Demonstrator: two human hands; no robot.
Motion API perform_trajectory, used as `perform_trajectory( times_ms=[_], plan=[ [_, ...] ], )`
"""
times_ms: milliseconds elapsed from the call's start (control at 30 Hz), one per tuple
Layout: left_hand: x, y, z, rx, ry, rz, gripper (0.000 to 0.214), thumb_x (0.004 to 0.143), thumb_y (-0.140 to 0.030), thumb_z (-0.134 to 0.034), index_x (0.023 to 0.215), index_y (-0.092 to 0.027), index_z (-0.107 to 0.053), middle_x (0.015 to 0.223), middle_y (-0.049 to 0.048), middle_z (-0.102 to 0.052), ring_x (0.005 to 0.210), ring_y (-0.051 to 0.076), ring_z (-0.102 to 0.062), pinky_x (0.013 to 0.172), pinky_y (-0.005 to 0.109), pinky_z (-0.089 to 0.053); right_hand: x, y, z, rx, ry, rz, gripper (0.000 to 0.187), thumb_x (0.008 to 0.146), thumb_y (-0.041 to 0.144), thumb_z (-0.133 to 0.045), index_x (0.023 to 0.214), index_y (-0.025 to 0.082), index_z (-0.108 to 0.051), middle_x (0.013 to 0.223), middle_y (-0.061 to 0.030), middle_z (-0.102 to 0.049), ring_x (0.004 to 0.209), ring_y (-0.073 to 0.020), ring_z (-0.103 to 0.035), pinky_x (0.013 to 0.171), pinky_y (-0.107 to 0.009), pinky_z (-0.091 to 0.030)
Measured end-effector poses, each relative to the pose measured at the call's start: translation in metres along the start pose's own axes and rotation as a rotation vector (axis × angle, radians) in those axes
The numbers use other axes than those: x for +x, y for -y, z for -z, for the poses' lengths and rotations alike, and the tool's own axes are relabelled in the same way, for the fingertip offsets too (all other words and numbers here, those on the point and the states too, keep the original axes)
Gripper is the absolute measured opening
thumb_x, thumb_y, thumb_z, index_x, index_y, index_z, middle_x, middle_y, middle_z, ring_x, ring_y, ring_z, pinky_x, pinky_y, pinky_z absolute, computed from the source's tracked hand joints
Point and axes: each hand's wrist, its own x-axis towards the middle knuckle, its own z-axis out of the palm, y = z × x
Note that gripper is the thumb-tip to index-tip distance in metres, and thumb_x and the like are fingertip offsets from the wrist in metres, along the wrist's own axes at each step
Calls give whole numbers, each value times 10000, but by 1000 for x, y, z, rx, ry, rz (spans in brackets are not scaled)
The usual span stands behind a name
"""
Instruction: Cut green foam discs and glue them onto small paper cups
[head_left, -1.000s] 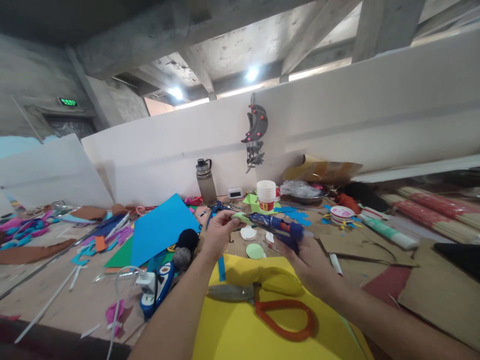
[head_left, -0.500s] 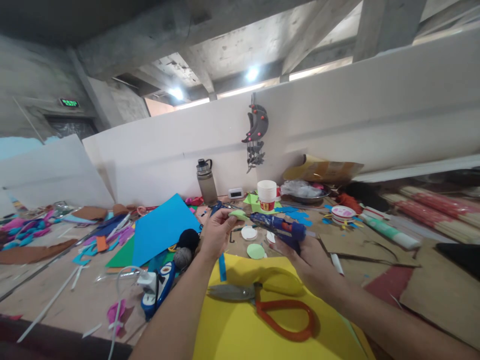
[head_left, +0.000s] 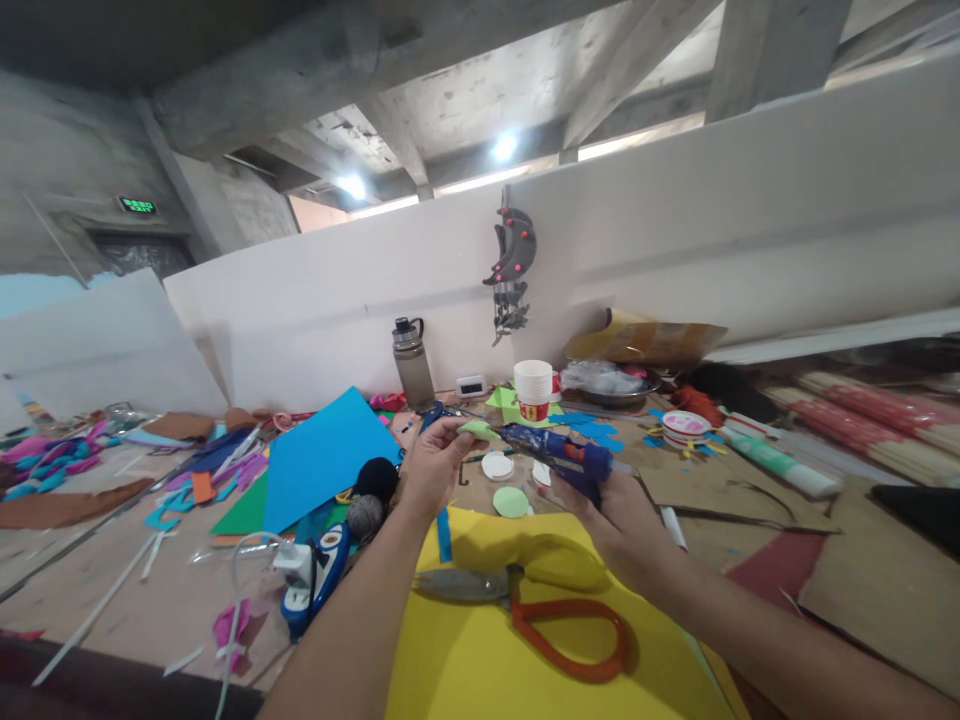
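My left hand pinches a small light green paper piece between thumb and fingers. Wrapped in my right hand is a blue glue gun, its nozzle pointing left at the edge of the green piece; whether they touch I cannot tell. Below them a light green paper circle and a white disc lie on the table. A second white disc is partly hidden by the glue gun. Scissors with orange handles rest on a yellow sheet between my forearms.
Stacked paper cups, a bottle and a small white display stand behind my hands. On the left are a blue sheet, yarn balls and a power strip. Wrapped sticks lie at right.
Almost nothing differs. Both hands keep their places, with the green paper piece and the glue gun held as before.
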Motion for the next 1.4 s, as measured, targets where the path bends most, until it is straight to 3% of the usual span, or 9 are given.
perform_trajectory(
  times_ms=[233, 667, 833, 1200, 1400],
  plan=[
    [0, -1, -1, -34, 13, -22, 216, 677, -264, -784, 836, -167, -674, 813, 20, -724, 780, 146, -681, 765, 276, -537, 0, 2, 1, 4, 10, 14, 374, 905, 424, -443, 1110, 168, -623, 1035, -118, -699, 937, -287, -640, 822, -430, -512],
    [-1, 6, -3, 34, 75, 22, 213, 683, -275, -779, 818, -154, -667, 770, 28, -717, 719, 154, -679, 703, 280, -538, -1, -1, -1, 15, 30, -22, 306, 897, 416, -452, 989, 182, -625, 914, -100, -677, 840, -267, -614, 776, -424, -501],
    [0, 2, -1, -31, 40, 5, 217, 675, -252, -787, 833, -160, -670, 789, 15, -719, 718, 135, -683, 721, 262, -548, -1, -1, -1, 24, 30, -13, 342, 901, 417, -451, 1085, 179, -614, 1008, -111, -677, 938, -279, -614, 848, -440, -484],
    [3, 1, 5, -62, -8, -35, 254, 664, -262, -795, 853, -176, -648, 818, 15, -722, 769, 142, -682, 778, 292, -545, -2, -4, -1, 15, 48, -54, 321, 896, 433, -448, 963, 178, -631, 896, -98, -667, 866, -271, -613, 813, -429, -487],
    [1, -3, 3, 43, 116, -80, 193, 712, -274, -759, 836, -175, -649, 858, 47, -717, 874, 169, -667, 820, 300, -511, -4, -7, -2, 94, 93, -20, 360, 900, 402, -481, 1176, 197, -587, 1069, -89, -664, 948, -262, -604, 859, -411, -475]
  ],
)
